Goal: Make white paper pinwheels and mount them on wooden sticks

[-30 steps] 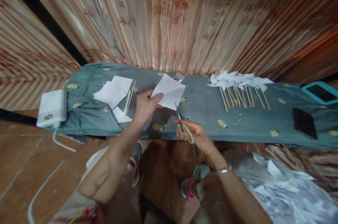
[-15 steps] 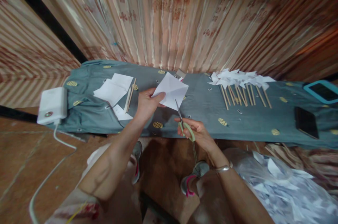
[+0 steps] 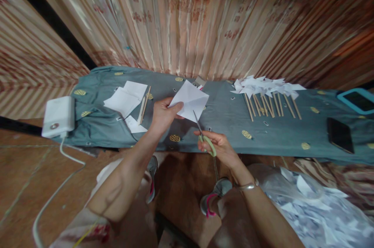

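Note:
Between the thumb and fingers of my left hand is a creased white paper square, held up with a corner toward me. My right hand grips the green handles of a pair of scissors. The scissor blades reach into the paper from its near corner, pointing toward the middle. To the left on the cloth lie loose white paper sheets, with thin wooden sticks beside them. Paper pinwheels on wooden sticks lie in a row at the right.
A grey-green cloth with yellow pineapples covers the narrow table. A white box with a cable sits at its left end. A black phone and a blue-framed device lie at the right. Below stands a clear bag of white paper pieces.
The scissor blades appear slightly closer together and their tips a little farther into the paper. My left hand and the paper have barely moved.

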Motion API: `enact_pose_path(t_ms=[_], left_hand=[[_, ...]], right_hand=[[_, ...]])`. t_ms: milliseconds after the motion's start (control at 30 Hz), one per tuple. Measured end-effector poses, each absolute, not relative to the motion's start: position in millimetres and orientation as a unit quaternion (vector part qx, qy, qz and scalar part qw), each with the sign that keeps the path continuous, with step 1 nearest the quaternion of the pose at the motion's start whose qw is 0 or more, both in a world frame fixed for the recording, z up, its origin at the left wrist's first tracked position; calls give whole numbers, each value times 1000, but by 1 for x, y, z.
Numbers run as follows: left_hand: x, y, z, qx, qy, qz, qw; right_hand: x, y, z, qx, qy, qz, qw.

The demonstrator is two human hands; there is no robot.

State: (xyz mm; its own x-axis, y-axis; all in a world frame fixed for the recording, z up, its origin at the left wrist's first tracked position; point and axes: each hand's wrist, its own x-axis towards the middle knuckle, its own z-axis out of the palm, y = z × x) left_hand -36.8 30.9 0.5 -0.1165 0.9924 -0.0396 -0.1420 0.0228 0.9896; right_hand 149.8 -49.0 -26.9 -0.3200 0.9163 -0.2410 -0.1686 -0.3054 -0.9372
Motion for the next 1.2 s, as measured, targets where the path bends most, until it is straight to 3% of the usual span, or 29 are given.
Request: enact_pose_path(t_ms=[1200], left_hand=[[-32,26,0,422,487,545,536]], right_hand=[[146,-48,-28,-449,-408,680,411]])
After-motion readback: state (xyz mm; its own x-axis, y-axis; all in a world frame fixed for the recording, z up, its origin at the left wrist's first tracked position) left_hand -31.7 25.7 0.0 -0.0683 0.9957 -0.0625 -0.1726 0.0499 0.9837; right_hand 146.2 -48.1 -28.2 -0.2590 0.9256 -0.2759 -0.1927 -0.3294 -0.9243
